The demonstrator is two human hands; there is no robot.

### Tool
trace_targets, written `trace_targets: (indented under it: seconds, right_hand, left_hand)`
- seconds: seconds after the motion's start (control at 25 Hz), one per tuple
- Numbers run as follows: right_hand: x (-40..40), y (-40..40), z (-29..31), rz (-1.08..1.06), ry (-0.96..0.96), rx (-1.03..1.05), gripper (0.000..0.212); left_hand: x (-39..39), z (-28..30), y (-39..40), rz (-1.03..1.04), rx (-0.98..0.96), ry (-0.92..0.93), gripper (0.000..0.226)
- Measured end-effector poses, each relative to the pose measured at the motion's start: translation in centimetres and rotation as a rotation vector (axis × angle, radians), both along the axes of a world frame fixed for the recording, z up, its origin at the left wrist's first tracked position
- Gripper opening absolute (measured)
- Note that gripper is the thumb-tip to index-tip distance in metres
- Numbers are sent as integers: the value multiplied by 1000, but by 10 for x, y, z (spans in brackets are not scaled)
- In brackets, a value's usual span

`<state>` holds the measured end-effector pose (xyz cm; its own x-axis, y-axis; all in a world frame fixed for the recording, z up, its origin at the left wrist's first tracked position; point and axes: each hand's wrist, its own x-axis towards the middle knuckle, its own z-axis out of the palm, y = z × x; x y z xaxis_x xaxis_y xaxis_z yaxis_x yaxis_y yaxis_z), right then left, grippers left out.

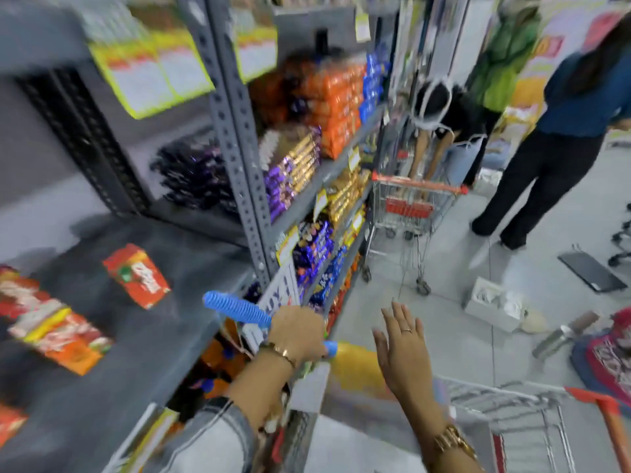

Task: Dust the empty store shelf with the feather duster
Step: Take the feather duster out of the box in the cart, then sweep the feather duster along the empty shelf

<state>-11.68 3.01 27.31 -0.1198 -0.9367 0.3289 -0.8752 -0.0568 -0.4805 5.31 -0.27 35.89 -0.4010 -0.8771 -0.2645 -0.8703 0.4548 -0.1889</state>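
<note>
Overall, motion blur softens the whole head view, so package labels and price tags cannot be read. My left hand (298, 331) is curled shut around the blue ribbed handle of the feather duster (239, 307); its fingers wrap the far side of the handle and are hidden behind the back of the hand. The handle runs from upper left to lower right, with a short blue stub showing past the fist. Whether the yellow blur beside that stub is the duster head, I cannot tell. My right hand (399, 343) hangs open in the air just right of it, fingers spread, touching nothing.

The grey shelf (153, 336) fills the near left. Its front edge runs diagonally below my left wrist. Red and orange packs (140, 274) lie on it, with bare surface between them. A slotted upright (246, 172) bounds its far right corner. The aisle floor on the right is partly taken by a shopping cart (409, 213), a near cart (532, 421) cut off at the frame edge, and a standing person (560, 131).
</note>
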Motion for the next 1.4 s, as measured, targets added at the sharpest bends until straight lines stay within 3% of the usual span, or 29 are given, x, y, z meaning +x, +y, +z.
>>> trace_targets:
  seconds: [0.16, 0.32, 0.6, 0.72, 0.92, 1.04, 1.16, 1.24, 1.32, 1.4]
  right_hand:
    - [42, -2, 104, -4, -215, -244, 41]
    - [89, 0, 212, 46, -344, -421, 49]
    - [186, 18, 354, 191, -386, -787, 50]
    - [237, 43, 383, 333, -372, -821, 47]
    - [319, 103, 390, 774, -513, -681, 43]
    - [358, 139, 379, 971, -441, -581, 45]
    - [376, 159, 369, 883, -276, -691, 49]
    - [376, 159, 369, 866, -277, -698, 50]
    - [376, 156, 369, 857, -257, -713, 50]
    - [377, 155, 369, 864, -243, -691, 52]
  left_hand:
    - [16, 136, 19, -46, -133, 91, 29]
    - [44, 255, 51, -13, -362, 28, 24]
    - [149, 391, 136, 288, -737, 295, 23]
    - [210, 436, 173, 538, -701, 509, 26]
    - [304, 444, 226, 814, -615, 565, 41]
    - [345, 418, 250, 957, -473, 677, 42]
    - [360, 396, 247, 1089, -558, 557, 22]
    - [362, 396, 242, 1166, -762, 428, 40]
    - [369, 404, 253, 1136, -860, 487, 35]
    - [384, 403, 276, 1100, -733, 669, 25]
